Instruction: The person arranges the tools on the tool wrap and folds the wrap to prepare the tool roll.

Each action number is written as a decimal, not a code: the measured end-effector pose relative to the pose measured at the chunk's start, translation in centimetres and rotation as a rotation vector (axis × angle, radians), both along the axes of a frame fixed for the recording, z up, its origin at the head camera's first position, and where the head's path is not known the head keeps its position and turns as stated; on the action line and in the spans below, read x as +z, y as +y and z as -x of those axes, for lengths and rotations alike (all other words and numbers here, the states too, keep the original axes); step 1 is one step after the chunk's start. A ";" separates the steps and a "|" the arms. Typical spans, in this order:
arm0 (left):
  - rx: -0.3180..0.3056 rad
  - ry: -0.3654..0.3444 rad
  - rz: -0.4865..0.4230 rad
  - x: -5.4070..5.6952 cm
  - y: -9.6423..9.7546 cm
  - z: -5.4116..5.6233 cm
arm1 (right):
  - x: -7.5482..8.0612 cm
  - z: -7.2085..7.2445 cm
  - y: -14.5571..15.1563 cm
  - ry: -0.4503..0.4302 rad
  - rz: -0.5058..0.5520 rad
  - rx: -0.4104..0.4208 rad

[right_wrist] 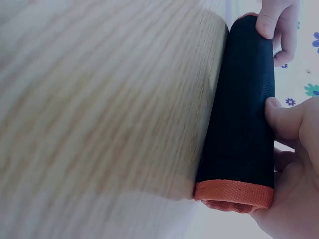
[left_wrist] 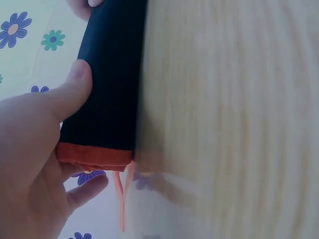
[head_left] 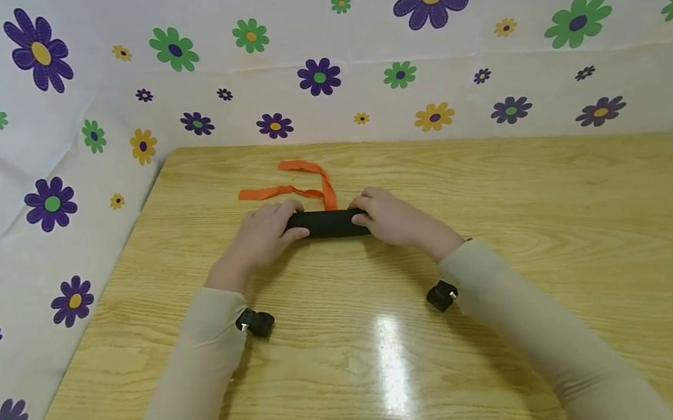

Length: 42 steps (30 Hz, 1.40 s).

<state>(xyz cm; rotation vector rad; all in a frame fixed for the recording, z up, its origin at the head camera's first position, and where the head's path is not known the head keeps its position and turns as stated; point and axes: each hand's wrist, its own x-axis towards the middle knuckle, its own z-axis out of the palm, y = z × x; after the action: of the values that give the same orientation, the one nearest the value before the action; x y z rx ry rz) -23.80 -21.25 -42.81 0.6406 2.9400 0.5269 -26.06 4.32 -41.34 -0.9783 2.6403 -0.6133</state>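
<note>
A rolled-up black cloth roll [head_left: 331, 224] lies crosswise on the wooden table [head_left: 346, 355]. Its ends carry orange edging, seen as an orange band [left_wrist: 97, 155] in the left wrist view and an orange rim [right_wrist: 237, 193] in the right wrist view. My left hand [head_left: 262, 238] grips the left end, thumb on the near side. At the other end my right hand [head_left: 394, 219] holds it the same way, its thumb [right_wrist: 281, 117] against the black cloth. Fingers behind the roll are partly hidden. Two orange ties [head_left: 329, 193] run out from its far side.
Behind the table and along its left side hangs a white flower-print cloth [head_left: 349, 39]. Small black cameras sit at the left wrist [head_left: 257, 322] and the right wrist [head_left: 441, 295]. A bright reflection shows on the tabletop between the forearms.
</note>
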 end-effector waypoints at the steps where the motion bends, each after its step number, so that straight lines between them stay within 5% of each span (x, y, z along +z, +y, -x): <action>1: -0.008 -0.014 -0.007 0.0 0.0 0.1 | 0.1 0.0 0.1 0.001 -0.004 -0.002; 10: -0.033 -0.127 -0.048 0.2 0.0 0.8 | 0.3 0.2 0.3 -0.022 0.013 -0.013; 14: 0.019 -0.111 -0.047 0.2 0.3 0.9 | 0.3 0.5 0.4 0.127 0.081 0.053; 18: 0.051 -0.008 0.008 0.4 0.8 1.0 | 0.5 0.6 0.6 0.254 0.089 0.078; 26: 0.143 0.180 0.039 0.8 1.9 1.2 | 0.8 0.9 0.7 0.218 -0.047 0.042; 35: 0.156 0.073 0.115 -0.1 2.1 2.1 | 0.2 1.6 0.5 0.044 -0.050 -0.064; 42: 0.131 0.043 0.156 0.0 1.8 2.3 | 0.0 1.3 1.3 0.098 -0.093 -0.021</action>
<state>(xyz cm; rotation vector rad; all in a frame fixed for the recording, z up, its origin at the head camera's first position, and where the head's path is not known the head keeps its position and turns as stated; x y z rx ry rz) -26.13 -19.42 -42.80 0.4507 3.0391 0.2921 -27.38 5.66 -41.32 -0.9782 2.7403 -0.4540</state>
